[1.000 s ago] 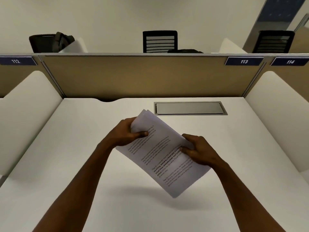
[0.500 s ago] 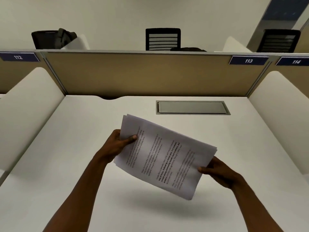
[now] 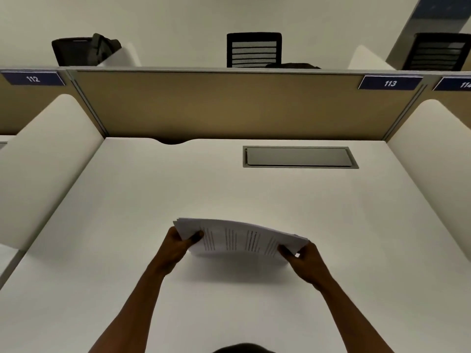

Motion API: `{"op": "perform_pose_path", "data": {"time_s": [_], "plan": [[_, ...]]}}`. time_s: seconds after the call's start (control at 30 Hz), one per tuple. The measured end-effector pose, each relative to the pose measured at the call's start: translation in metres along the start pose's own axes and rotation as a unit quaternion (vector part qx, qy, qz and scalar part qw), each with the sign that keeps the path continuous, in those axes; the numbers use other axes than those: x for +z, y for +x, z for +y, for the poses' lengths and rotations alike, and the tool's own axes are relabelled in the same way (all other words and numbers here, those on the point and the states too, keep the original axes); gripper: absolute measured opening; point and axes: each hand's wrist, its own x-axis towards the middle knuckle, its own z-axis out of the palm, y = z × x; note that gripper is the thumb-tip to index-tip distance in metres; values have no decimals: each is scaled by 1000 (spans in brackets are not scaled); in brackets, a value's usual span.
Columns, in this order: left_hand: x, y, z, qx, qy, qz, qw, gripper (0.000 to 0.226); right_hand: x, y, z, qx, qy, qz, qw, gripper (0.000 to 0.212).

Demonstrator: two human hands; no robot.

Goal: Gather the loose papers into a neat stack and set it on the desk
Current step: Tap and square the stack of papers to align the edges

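Note:
A stack of printed white papers (image 3: 239, 239) lies nearly level just above the white desk (image 3: 153, 189), near its middle, casting a shadow below. My left hand (image 3: 179, 244) grips the stack's left end, thumb on top. My right hand (image 3: 303, 261) grips the right end, thumb on top and fingers underneath. The sheets' edges are slightly fanned at the left corner. Whether the stack's underside touches the desk I cannot tell.
A grey cable hatch (image 3: 299, 157) is set in the desk at the back right. A tan partition (image 3: 229, 105) closes the back, white side panels (image 3: 46, 159) flank the desk. Black chairs (image 3: 253, 49) stand beyond.
The stack has turned from a steep tilt to nearly flat and dropped close to the desk. My right hand slid to its right end; the camera now looks further forward.

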Motion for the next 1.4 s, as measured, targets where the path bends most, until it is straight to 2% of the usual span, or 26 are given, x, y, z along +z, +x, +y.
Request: {"op": "perform_pose_path", "data": {"time_s": [0.1,0.23,0.3,0.4,0.6,0.73,0.9,1.0,1.1,1.17,1.23,1.3,1.4], "plan": [[4,-2,-22,-24,-6,9,1000,21,7,-5,10,6,-22,12,1000,38],[5,1,-11,4,-22,19,1000,26,1,-1,7,-11,-26,22,999,44],[5,1,-13,8,-22,14,1000,24,1,0,12,-22,-34,21,999,39],[10,-1,-27,-15,-14,13,1000,23,8,-3,27,23,-30,15,999,20],[10,-3,-26,-14,-32,15,999,27,4,1,31,34,-28,41,998,15],[18,-3,-38,-51,-13,22,998,26,10,-6,40,37,-46,23,998,17],[22,-1,-26,-44,37,35,998,24,4,-1,40,69,-70,4,995,14],[24,0,-8,-32,101,-5,994,25,-4,1,37,88,-63,-40,993,18],[25,0,8,-38,110,-67,991,33,-19,4,26,122,8,-126,985,32],[27,-1,11,-66,42,-80,994,35,-31,10,14,133,86,-172,972,38],[27,-6,10,-95,-50,-70,992,37,-45,14,-2,133,184,-187,956,55],[30,-10,8,-106,-136,-60,983,42,-59,14,-14,125,324,-192,918,75],[41,-14,6,-104,-244,-27,964,46,-58,2,-25,79,507,-242,823,98]]}}
